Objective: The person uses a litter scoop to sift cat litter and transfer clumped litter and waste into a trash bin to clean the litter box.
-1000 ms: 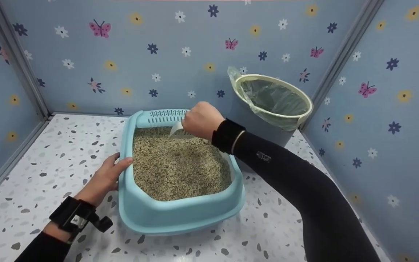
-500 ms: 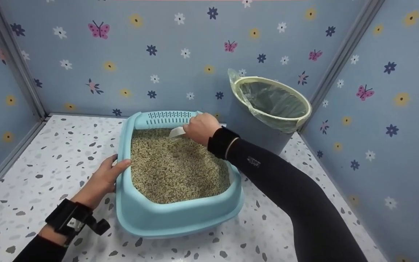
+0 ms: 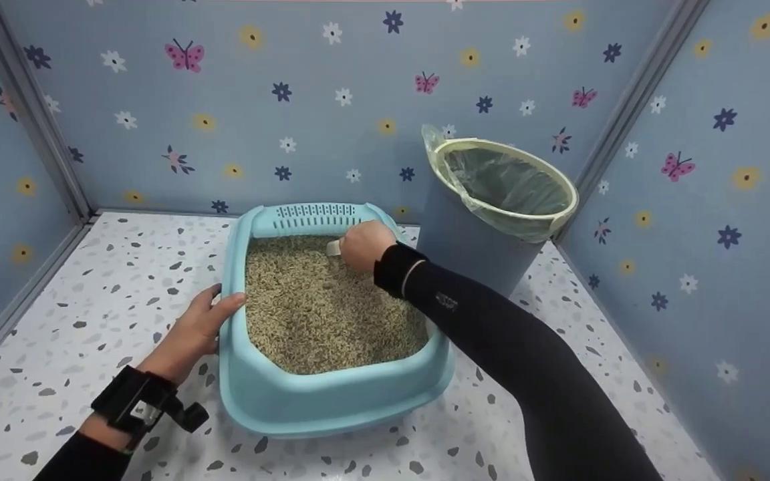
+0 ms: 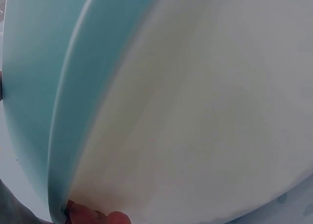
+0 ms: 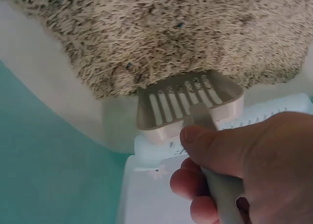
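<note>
R hand [image 3: 366,246] has fingers wrapped round the handle of a grey slotted scoop [image 5: 230,98], thumb pressed on top. Scoop's at the far end of the blue litter box [image 3: 331,397], a bit R of ctr; R wrist cam shows its front edge at the pellet litter [image 3: 331,314], w/ pellets visible around the slot tips. In head cam most of scoop is hidden by R hand. L hand [image 3: 201,321] grips box's L rim: thumb over top, fingers outside; L wrist cam has fingertips tucked under rim. Box sits on a speckled white surface [image 3: 144,267], vented far wall facing the floral blue panel [image 3: 224,100]. Grey bin [image 3: 478,247] w/ cream rim + translucent liner [image 3: 505,180] stands far R, near box. 2 black wrist straps, 1 per arm: L strap [image 3: 132,397], R strap [image 3: 395,267].
</note>
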A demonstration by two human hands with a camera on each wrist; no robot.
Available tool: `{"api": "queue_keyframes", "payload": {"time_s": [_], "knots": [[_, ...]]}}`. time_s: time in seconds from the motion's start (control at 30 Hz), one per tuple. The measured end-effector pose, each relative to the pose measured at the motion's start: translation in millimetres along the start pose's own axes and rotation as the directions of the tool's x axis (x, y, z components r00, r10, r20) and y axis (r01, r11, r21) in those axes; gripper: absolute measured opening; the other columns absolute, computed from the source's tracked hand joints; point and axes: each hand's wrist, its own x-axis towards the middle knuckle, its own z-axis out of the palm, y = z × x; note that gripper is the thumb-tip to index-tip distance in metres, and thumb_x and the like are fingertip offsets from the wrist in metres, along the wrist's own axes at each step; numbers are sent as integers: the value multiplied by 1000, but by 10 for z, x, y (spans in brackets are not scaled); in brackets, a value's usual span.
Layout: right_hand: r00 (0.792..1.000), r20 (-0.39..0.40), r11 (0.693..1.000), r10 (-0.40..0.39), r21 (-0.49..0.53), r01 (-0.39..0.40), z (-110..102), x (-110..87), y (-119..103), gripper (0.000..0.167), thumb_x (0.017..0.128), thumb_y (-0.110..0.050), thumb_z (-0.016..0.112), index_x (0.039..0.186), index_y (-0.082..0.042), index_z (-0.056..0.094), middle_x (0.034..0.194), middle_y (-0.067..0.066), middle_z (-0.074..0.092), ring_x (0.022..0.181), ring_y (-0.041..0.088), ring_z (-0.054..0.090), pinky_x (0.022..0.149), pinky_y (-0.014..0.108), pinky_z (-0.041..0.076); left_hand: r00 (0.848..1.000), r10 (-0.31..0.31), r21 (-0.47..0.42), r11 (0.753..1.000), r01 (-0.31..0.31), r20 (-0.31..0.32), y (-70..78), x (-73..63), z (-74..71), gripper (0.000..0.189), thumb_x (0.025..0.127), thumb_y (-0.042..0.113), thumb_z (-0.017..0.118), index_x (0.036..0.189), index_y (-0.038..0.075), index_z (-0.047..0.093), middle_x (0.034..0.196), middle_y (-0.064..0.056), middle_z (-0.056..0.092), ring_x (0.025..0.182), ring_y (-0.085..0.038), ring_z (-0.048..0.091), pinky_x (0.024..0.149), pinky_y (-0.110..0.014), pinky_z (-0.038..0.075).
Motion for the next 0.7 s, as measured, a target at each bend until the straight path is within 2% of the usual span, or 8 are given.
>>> {"api": "queue_keyframes", "payload": {"time_s": [0.17,0.27,0.33,0.4,0.5,0.57,0.63,0.7], "knots": [[997,2,991,82,106,-82,71,6,100,39,118,-22,58,80,-16,52,64,0,40,54,13,32,50,30,31,1000,25,-11,1000,-25,6,24,12,16,79,116,44,55,172,0,22,143,-34,57,112,-37,75,87,-52,70],[997,-33,986,73,153,-67,87,0,126,37,117,-20,60,81,-15,56,66,1,49,53,13,35,49,30,36,999,33,0,999,-33,10,18,0,19,77,116,44,54,172,0,23,142,-36,57,113,-40,74,86,-53,70],[997,-51,986,56,159,-47,94,0,125,35,118,-16,57,83,-13,58,70,3,58,54,13,39,49,30,40,999,34,2,999,-34,19,10,-5,14,75,117,43,54,172,1,23,142,-37,57,113,-42,74,86,-55,70],[997,-57,987,47,158,-38,98,5,118,33,119,-12,53,87,-12,62,77,4,67,56,13,45,49,29,48,1000,23,19,1000,-23,12,9,-4,4,79,116,44,53,173,1,20,144,-36,56,115,-40,73,86,-54,70],[995,-71,985,75,158,-63,103,12,103,30,119,-12,51,98,-10,71,87,6,75,64,16,64,57,31,64,1000,3,16,1000,-3,0,21,17,-4,82,116,46,53,174,0,19,147,-37,55,115,-38,73,87,-54,70],[994,-63,983,92,166,-81,123,13,84,29,120,-14,49,105,-8,73,92,7,76,73,19,73,64,35,69,1000,-17,24,1000,18,-10,20,15,-2,86,115,49,53,175,1,14,150,-35,53,116,-35,72,88,-52,69],[993,-52,980,105,177,-94,157,18,70,29,120,-16,48,108,-8,73,94,7,76,79,21,76,68,37,70,1000,-28,16,999,28,-13,18,16,5,87,115,49,54,175,1,14,150,-36,53,116,-34,72,88,-53,69],[994,-33,979,100,184,-92,203,32,65,28,120,-16,49,104,-8,71,91,7,75,75,20,73,69,38,71,1000,-28,18,999,28,-11,12,6,7,87,115,49,54,176,1,13,150,-36,53,115,-34,73,89,-53,69]]}}
